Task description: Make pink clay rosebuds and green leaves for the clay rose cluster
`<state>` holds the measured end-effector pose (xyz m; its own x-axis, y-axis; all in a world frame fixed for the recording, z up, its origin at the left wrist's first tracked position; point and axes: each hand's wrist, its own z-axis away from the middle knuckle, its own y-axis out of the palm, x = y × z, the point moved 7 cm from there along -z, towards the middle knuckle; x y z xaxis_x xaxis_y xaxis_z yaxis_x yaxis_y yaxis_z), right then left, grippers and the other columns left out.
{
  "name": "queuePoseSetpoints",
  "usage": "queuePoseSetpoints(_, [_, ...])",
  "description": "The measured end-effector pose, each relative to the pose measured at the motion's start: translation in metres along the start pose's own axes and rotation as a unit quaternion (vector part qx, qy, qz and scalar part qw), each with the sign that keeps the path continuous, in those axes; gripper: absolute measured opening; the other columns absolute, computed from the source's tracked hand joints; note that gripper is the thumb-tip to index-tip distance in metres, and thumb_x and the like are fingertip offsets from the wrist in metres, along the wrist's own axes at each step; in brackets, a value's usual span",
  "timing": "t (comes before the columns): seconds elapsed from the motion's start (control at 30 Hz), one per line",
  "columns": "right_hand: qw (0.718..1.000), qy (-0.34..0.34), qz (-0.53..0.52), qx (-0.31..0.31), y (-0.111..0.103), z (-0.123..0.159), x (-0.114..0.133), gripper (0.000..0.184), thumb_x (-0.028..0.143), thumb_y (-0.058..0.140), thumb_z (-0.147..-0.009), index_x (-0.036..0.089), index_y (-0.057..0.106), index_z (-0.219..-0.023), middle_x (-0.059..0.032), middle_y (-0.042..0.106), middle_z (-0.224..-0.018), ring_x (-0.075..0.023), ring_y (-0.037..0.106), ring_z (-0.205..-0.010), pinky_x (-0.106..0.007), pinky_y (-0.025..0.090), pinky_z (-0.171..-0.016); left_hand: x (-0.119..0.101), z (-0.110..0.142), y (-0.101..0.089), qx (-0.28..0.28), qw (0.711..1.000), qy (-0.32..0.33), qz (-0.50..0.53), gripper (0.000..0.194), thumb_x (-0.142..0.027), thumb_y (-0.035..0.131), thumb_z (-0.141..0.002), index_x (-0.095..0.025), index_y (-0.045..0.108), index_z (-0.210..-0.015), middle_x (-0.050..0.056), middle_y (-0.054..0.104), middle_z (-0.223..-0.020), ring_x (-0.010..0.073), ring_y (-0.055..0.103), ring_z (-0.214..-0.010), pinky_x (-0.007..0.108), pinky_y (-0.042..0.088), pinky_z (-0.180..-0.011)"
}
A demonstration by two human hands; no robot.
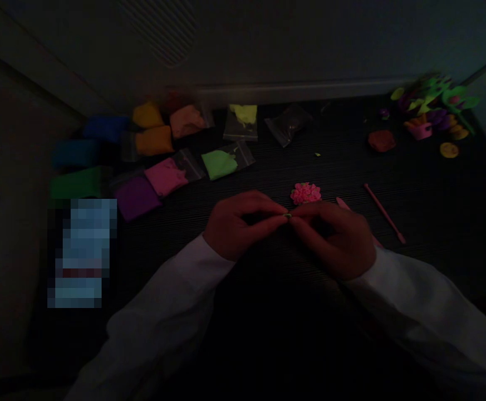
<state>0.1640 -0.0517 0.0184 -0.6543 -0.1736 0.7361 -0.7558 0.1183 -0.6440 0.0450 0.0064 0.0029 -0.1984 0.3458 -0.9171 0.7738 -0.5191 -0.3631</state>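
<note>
Between the fingertips of my left hand and my right hand is a small piece of green clay. Both hands pinch it, thumbs and index fingers meeting at the middle. Just beyond them on the dark table lies a pink clay flower cluster with hints of green at its edge. A pink modelling tool is partly hidden under my right hand. Farther right rests a second, thin pink tool, lying at a slant. A tiny green scrap sits behind the flower cluster.
Bags of coloured clay line the back left, among them light green, pink and purple. A blurred-out phone-like screen lies at left. At back right are a reddish-brown lump and several finished clay figures. A wall closes off the back.
</note>
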Motion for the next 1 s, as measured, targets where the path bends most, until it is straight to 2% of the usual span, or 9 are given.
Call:
queuePoseSetpoints(0.17, [1.000,0.001,0.006,-0.007,-0.002,0.000,0.000,0.013,0.025,0.052,-0.076,0.018,0.060,-0.085,0.0012,0.060,-0.069,-0.0073,0.053,-0.059,-0.020,0.042,-0.055,0.001,0.001,0.000,0.001,1.000,-0.001,-0.017,0.015,-0.024,0.063,-0.066,-0.020,0.064,-0.081,0.000,0.062,-0.077,0.0088,0.056,-0.068,0.021,0.043,-0.062])
queuePoseSetpoints(0.4, [0.999,-0.017,0.026,-0.005,-0.001,0.000,0.002,0.013,0.025,0.052,-0.076,0.019,0.060,-0.084,0.0008,0.061,-0.070,-0.0079,0.054,-0.060,-0.021,0.042,-0.056,-0.001,0.000,0.000,-0.001,1.000,-0.009,-0.024,0.008,-0.024,0.060,-0.068,-0.019,0.063,-0.074,0.000,0.061,-0.074,0.0086,0.056,-0.067,0.021,0.043,-0.062])
queuePoseSetpoints(0.63, [1.000,-0.016,0.016,-0.016,-0.002,0.000,0.002,0.012,0.024,0.053,-0.075,0.019,0.059,-0.083,0.0008,0.061,-0.070,-0.0082,0.054,-0.059,-0.021,0.042,-0.056,0.002,0.002,0.001,0.006,1.000,-0.018,0.015,0.018,-0.026,0.061,-0.068,-0.018,0.061,-0.084,0.002,0.060,-0.079,0.0095,0.054,-0.067,0.022,0.042,-0.061])
queuePoseSetpoints(0.77, [0.999,-0.028,0.006,-0.027,-0.006,-0.003,0.001,0.010,0.023,0.054,-0.074,0.018,0.058,-0.082,0.0001,0.061,-0.071,-0.0092,0.055,-0.063,-0.023,0.043,-0.059,0.005,0.001,0.002,0.017,0.998,-0.040,0.045,0.018,-0.028,0.055,-0.073,-0.017,0.061,-0.086,0.003,0.060,-0.079,0.0112,0.054,-0.072,0.024,0.042,-0.065])
queuePoseSetpoints(0.9, [0.996,-0.074,-0.004,-0.045,-0.015,-0.008,0.012,0.010,0.020,0.052,-0.075,0.018,0.057,-0.083,-0.0029,0.062,-0.079,-0.0126,0.057,-0.074,-0.029,0.045,-0.069,0.009,-0.003,-0.005,-0.035,0.991,-0.096,0.086,0.016,-0.030,0.054,-0.074,-0.017,0.062,-0.077,0.001,0.062,-0.074,0.0110,0.055,-0.069,0.024,0.044,-0.065])
queuePoseSetpoints(1.0, [0.983,-0.153,0.029,-0.096,-0.035,-0.017,0.033,0.016,0.014,0.054,-0.072,0.019,0.056,-0.087,-0.0039,0.061,-0.080,-0.0143,0.057,-0.077,-0.031,0.046,-0.070,-0.004,-0.012,-0.018,-0.083,0.984,-0.087,0.135,0.015,-0.031,0.053,-0.074,-0.019,0.062,-0.078,0.000,0.063,-0.074,0.0111,0.056,-0.068,0.024,0.045,-0.064])
